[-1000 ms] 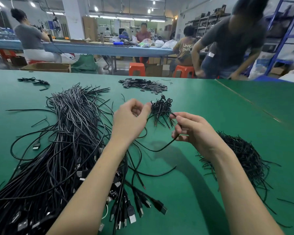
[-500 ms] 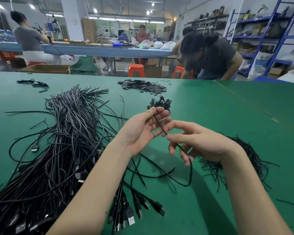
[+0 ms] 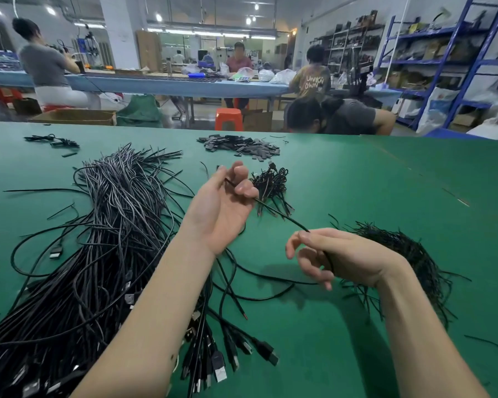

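Cable heap [image 3: 107,225]: far left, a big loose sprawl of black leads on the green table [image 3: 357,182], with the USB plugs [image 3: 217,369] fanned out at the near end.
Left hand [image 3: 222,214]: palm up and raised, fingers half curled. It grips one end of the cable [image 3: 282,216] between the fingertips, with the rest of the palm open.
Cable: off the table here, drawn in a straight slanting line from the left fingers down to the right hand. Its tail drops through the right palm and loops away over the table under the wrists.
Small bundle [image 3: 270,183]: tied leads lying just behind the left fingers, apart from them.
Right hand [image 3: 348,257]: lower and nearer, thumb and forefinger pinching the cable tight, the other fingers loosely spread below.
Tie pile [image 3: 414,254]: a thick nest of thin black strands just behind the right wrist.
Just changed: half a second back the hands were almost touching, with the cable draped slack over the left fingers. Now they've pulled wide apart and the line is taut!
What it means: looks like one length has been measured out, ready for winding into a coil. No tie has been picked up yet.
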Action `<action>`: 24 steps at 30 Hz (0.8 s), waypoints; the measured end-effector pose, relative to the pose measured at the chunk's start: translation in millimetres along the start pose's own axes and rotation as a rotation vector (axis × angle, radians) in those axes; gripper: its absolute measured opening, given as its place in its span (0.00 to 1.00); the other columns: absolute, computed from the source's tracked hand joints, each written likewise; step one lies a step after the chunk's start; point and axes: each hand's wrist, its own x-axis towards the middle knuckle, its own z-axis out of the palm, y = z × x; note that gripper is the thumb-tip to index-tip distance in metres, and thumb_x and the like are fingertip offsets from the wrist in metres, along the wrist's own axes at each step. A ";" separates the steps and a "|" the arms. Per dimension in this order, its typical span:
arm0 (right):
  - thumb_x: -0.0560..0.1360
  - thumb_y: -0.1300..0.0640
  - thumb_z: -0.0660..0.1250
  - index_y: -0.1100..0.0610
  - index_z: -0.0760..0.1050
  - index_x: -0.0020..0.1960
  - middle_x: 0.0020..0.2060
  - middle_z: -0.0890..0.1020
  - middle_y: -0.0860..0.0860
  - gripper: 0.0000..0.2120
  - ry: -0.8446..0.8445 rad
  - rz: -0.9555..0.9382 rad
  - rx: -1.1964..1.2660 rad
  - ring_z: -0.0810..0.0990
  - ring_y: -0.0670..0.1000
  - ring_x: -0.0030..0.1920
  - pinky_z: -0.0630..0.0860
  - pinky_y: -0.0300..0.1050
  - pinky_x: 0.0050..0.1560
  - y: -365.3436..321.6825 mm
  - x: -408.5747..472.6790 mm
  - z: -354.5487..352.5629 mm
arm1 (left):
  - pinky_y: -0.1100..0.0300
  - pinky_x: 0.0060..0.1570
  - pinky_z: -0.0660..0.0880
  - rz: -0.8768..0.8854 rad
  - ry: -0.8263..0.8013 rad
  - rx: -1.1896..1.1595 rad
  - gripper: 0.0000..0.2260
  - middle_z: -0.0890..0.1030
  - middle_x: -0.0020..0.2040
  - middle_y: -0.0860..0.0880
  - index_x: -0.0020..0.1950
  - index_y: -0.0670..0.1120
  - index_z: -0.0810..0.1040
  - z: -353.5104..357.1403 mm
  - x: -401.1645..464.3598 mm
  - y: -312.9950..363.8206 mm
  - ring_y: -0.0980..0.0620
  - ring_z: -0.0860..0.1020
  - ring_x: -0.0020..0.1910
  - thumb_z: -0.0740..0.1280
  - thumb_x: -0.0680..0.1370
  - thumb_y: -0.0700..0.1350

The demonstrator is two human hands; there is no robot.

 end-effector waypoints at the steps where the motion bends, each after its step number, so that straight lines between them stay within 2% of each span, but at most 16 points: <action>1: 0.78 0.41 0.65 0.54 0.81 0.50 0.30 0.75 0.53 0.16 0.012 0.008 -0.038 0.71 0.50 0.30 0.76 0.41 0.34 1.8 1.2 -1.2 | 0.65 0.31 0.70 0.010 -0.009 0.012 0.15 0.79 0.38 0.51 0.53 0.42 0.75 0.1 -0.2 0.6 0.55 0.70 0.30 0.51 0.87 0.47; 3: 0.75 0.40 0.69 0.51 0.82 0.49 0.33 0.79 0.53 0.15 0.115 0.004 -0.133 0.77 0.53 0.36 0.76 0.43 0.41 5.6 4.2 -3.3 | 0.65 0.36 0.74 0.043 -0.038 0.010 0.17 0.83 0.45 0.49 0.55 0.42 0.77 -1.0 -0.9 4.8 0.55 0.78 0.37 0.51 0.87 0.47; 4: 0.74 0.40 0.70 0.50 0.82 0.48 0.36 0.82 0.53 0.13 0.199 -0.007 -0.192 0.79 0.55 0.40 0.78 0.47 0.46 8.6 6.8 -5.3 | 0.63 0.40 0.77 0.063 -0.056 -0.002 0.17 0.84 0.49 0.48 0.57 0.41 0.78 -1.8 -1.5 7.7 0.53 0.81 0.43 0.51 0.86 0.47; 6: 0.77 0.45 0.71 0.50 0.82 0.49 0.40 0.86 0.52 0.09 0.341 -0.019 -0.363 0.82 0.57 0.46 0.76 0.59 0.59 15.1 12.3 -8.3 | 0.59 0.48 0.80 0.096 -0.097 -0.032 0.18 0.84 0.54 0.46 0.59 0.41 0.79 -3.0 -3.8 13.5 0.50 0.83 0.52 0.52 0.86 0.46; 7: 0.78 0.46 0.70 0.51 0.81 0.50 0.41 0.87 0.52 0.08 0.373 -0.008 -0.420 0.81 0.54 0.46 0.74 0.61 0.63 18.0 14.5 -8.2 | 0.57 0.51 0.81 0.105 -0.121 -0.049 0.18 0.84 0.55 0.45 0.59 0.40 0.79 -2.8 -5.2 16.3 0.49 0.83 0.54 0.52 0.86 0.46; 9: 0.78 0.45 0.69 0.53 0.83 0.51 0.38 0.86 0.54 0.12 0.376 -0.005 -0.395 0.84 0.51 0.46 0.74 0.58 0.65 21.9 13.9 -7.3 | 0.55 0.53 0.81 0.123 -0.157 -0.081 0.18 0.84 0.56 0.43 0.59 0.39 0.78 -2.3 -7.7 21.0 0.47 0.83 0.57 0.51 0.86 0.46; 11: 0.75 0.39 0.70 0.54 0.85 0.47 0.31 0.81 0.60 0.18 0.361 -0.052 -0.259 0.87 0.55 0.45 0.79 0.51 0.60 21.3 7.0 -10.2 | 0.55 0.55 0.81 0.142 -0.169 -0.128 0.19 0.84 0.56 0.41 0.60 0.37 0.78 -2.9 -8.1 25.2 0.45 0.83 0.57 0.50 0.87 0.45; 13: 0.70 0.34 0.74 0.54 0.85 0.40 0.27 0.72 0.65 0.22 0.330 -0.118 -0.109 0.84 0.56 0.34 0.81 0.48 0.54 20.2 -2.7 -17.4 | 0.54 0.54 0.81 0.161 -0.170 -0.219 0.20 0.85 0.54 0.41 0.59 0.37 0.79 -5.3 -7.7 29.2 0.45 0.84 0.55 0.50 0.87 0.45; 14: 0.67 0.33 0.75 0.54 0.84 0.39 0.25 0.70 0.62 0.23 0.305 -0.141 -0.021 0.78 0.53 0.28 0.81 0.48 0.50 19.5 -7.1 -20.5 | 0.53 0.53 0.82 0.173 -0.167 -0.255 0.20 0.85 0.52 0.42 0.58 0.38 0.79 -7.5 -7.1 30.8 0.46 0.84 0.53 0.50 0.87 0.46; 16: 0.67 0.35 0.76 0.55 0.84 0.42 0.25 0.70 0.52 0.22 0.287 -0.156 0.084 0.68 0.48 0.23 0.78 0.45 0.38 18.1 -13.3 -25.4 | 0.54 0.48 0.82 0.185 -0.117 -0.252 0.19 0.85 0.45 0.46 0.53 0.42 0.79 -11.5 -5.5 32.6 0.51 0.84 0.43 0.51 0.87 0.48; 18: 0.72 0.42 0.72 0.55 0.83 0.41 0.26 0.68 0.48 0.15 0.294 -0.142 0.071 0.63 0.46 0.24 0.71 0.41 0.31 17.3 -14.9 -27.6 | 0.61 0.37 0.79 0.164 -0.042 -0.193 0.17 0.80 0.36 0.52 0.50 0.43 0.76 -13.6 -3.0 30.3 0.57 0.75 0.30 0.52 0.87 0.48; 19: 0.73 0.43 0.71 0.54 0.83 0.39 0.26 0.67 0.48 0.15 0.293 -0.129 0.066 0.61 0.46 0.25 0.68 0.40 0.31 17.8 -14.7 -27.5 | 0.64 0.32 0.74 0.143 -0.012 -0.164 0.16 0.76 0.33 0.53 0.49 0.43 0.75 -14.2 -1.5 27.2 0.57 0.69 0.28 0.52 0.87 0.47; 21: 0.71 0.39 0.73 0.55 0.82 0.37 0.27 0.66 0.47 0.18 0.275 -0.124 0.118 0.60 0.46 0.27 0.66 0.39 0.31 19.8 -14.4 -26.7 | 0.66 0.27 0.66 0.101 0.034 -0.117 0.15 0.70 0.32 0.53 0.47 0.43 0.73 -14.9 1.4 20.0 0.57 0.62 0.27 0.51 0.87 0.45; 24: 0.69 0.37 0.75 0.54 0.80 0.35 0.27 0.66 0.47 0.20 0.205 -0.092 0.101 0.62 0.46 0.28 0.64 0.37 0.32 23.2 -17.7 -28.0 | 0.65 0.26 0.60 0.052 0.023 -0.078 0.15 0.68 0.32 0.53 0.46 0.44 0.72 -14.3 3.1 12.4 0.57 0.59 0.28 0.51 0.87 0.46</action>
